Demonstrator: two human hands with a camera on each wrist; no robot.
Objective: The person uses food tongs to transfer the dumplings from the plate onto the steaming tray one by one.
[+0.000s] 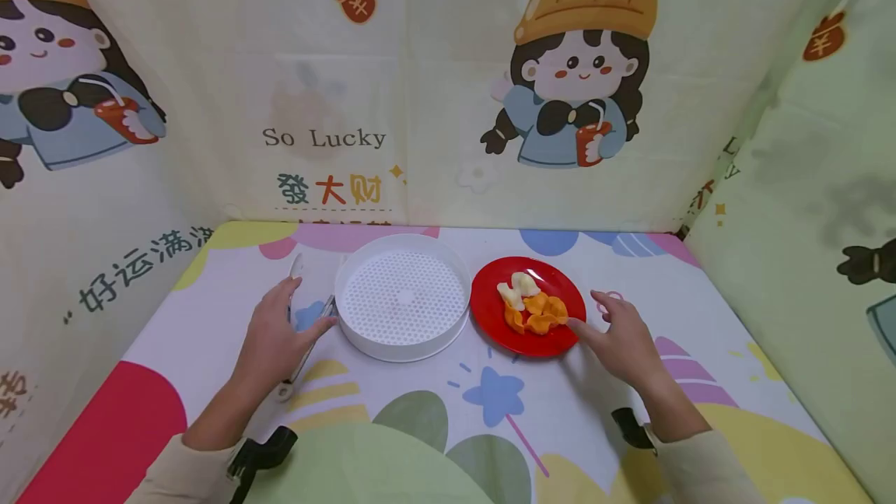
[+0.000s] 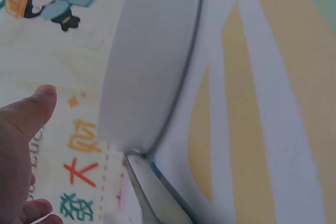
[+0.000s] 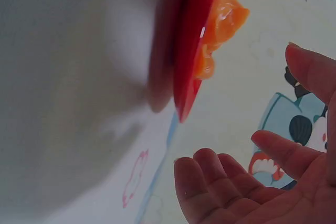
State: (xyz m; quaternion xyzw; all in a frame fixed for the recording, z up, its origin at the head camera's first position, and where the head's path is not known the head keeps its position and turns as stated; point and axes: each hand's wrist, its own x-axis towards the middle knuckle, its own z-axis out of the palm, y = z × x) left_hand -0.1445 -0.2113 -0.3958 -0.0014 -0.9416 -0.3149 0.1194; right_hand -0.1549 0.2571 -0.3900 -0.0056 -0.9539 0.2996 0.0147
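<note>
A cream, cartoon-printed cloth [image 1: 448,84] backs a table [image 1: 574,442] in a pastel-patterned cover. Metal tongs [image 2: 165,207] lie spread left of a round white perforated steamer tray [image 1: 392,350]. Above them the left hand [image 1: 280,329] holds nothing, thumb and fingers wide apart. Right of the tray, a red plate [image 1: 493,323] carries orange dumplings [image 1: 539,323] and white ones [image 1: 523,284]. The right hand [image 1: 623,341] is empty beside its rim, fingers parted, slightly bent.

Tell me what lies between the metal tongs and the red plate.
A round white perforated tray lies between the metal tongs and the red plate; the head view shows it.
</note>
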